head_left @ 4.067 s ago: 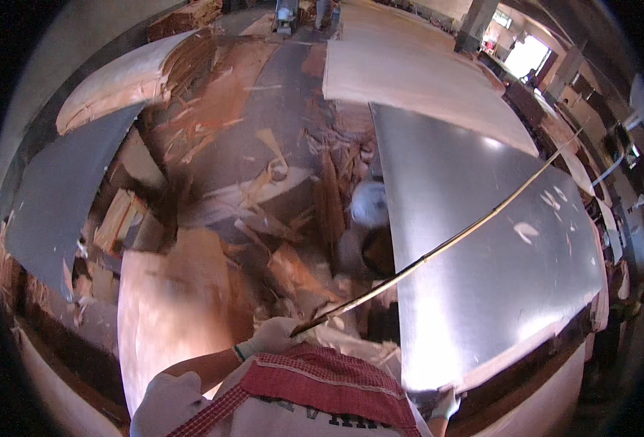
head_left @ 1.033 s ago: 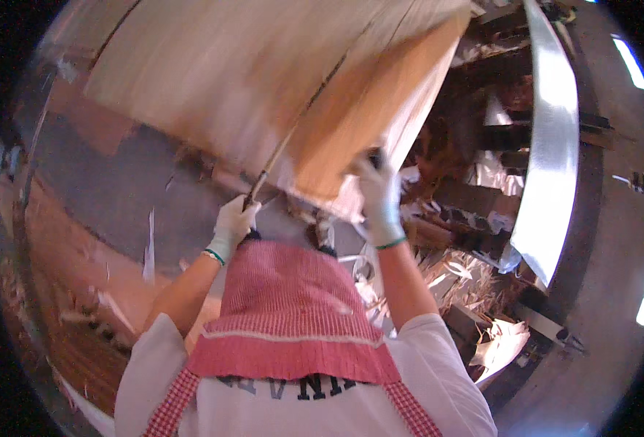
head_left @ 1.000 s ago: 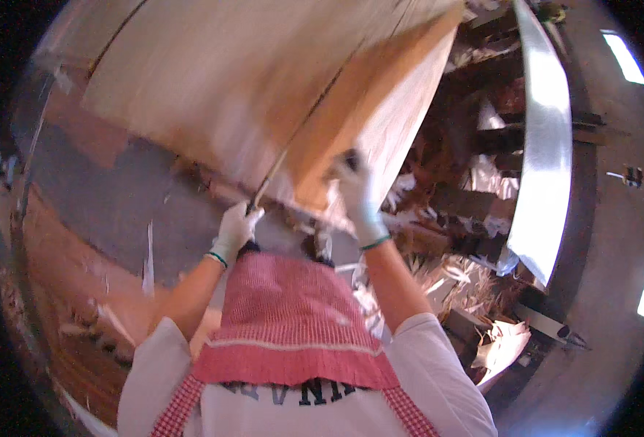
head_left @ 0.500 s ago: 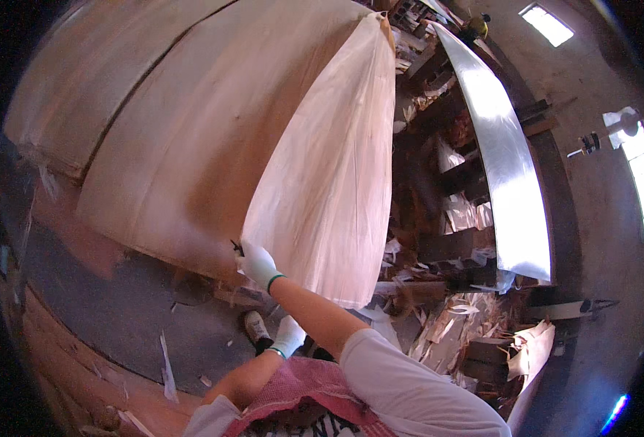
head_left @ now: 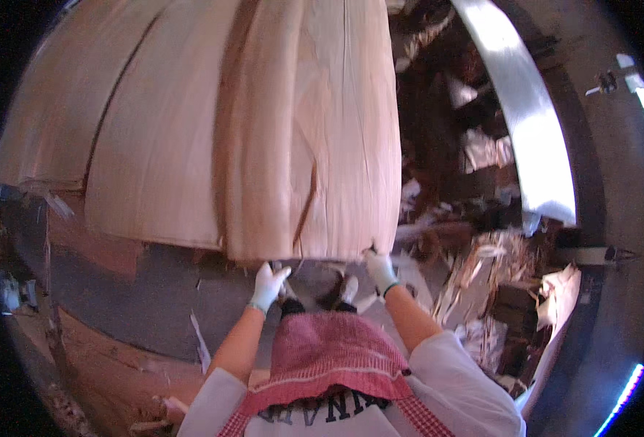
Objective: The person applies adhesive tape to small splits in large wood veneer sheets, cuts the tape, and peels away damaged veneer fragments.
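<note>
A thin, pale wood veneer sheet (head_left: 345, 146) reaches toward me on top of the stack, with a raised fold along its left part and a dark split near its front edge. My left hand (head_left: 266, 285), in a white glove, is closed at the front edge below the fold. Also gloved, my right hand (head_left: 381, 269) pinches the sheet's near right corner; its fingertips look dark. Both arms stretch forward, and the hands are roughly a sheet's width apart. Parts of the fingers are hidden by the edge or blurred.
More veneer (head_left: 154, 146) lies stacked on the left. To the right are a long shiny metal strip (head_left: 536, 138) and dark machinery or framing. Broken veneer scraps (head_left: 475, 273) litter the right floor. My shoes (head_left: 349, 289) stand just below the stack's edge.
My right hand has moved from the sheet's left side to its near right corner. My left hand has risen from low down to the front edge. The narrow, bunched sheet has spread wider.
</note>
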Demonstrator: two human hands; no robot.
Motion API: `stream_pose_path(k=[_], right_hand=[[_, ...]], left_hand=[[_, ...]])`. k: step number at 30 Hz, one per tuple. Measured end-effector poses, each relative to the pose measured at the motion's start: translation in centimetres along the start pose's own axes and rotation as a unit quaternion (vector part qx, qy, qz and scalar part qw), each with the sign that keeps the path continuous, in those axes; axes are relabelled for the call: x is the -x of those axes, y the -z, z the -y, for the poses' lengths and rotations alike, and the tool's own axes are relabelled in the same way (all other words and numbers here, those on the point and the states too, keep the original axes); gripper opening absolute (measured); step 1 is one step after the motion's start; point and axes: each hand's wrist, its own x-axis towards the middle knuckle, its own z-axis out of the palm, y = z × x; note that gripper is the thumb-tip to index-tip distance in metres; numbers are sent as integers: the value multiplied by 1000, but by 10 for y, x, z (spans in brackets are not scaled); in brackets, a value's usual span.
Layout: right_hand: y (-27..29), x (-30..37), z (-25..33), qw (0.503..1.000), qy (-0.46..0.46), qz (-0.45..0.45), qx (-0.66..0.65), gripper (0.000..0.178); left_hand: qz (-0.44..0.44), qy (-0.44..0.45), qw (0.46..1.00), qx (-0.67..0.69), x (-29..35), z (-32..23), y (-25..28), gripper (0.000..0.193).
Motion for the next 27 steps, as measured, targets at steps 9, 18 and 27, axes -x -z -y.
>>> stream_pose_path(k=[9,18,27], right_hand=[[-13,-38,-145,936,-278,-98,-193,27],[2,-30,-120,975,-198,-101,-8,26],[125,-22,-36,978,-109,7,180,29]], left_hand=[[-107,133,981,97,-24,5,12,62],[-126,126,983,36,-13,-9,18,61],[-125,102,986,35,15,-48,39,59]])
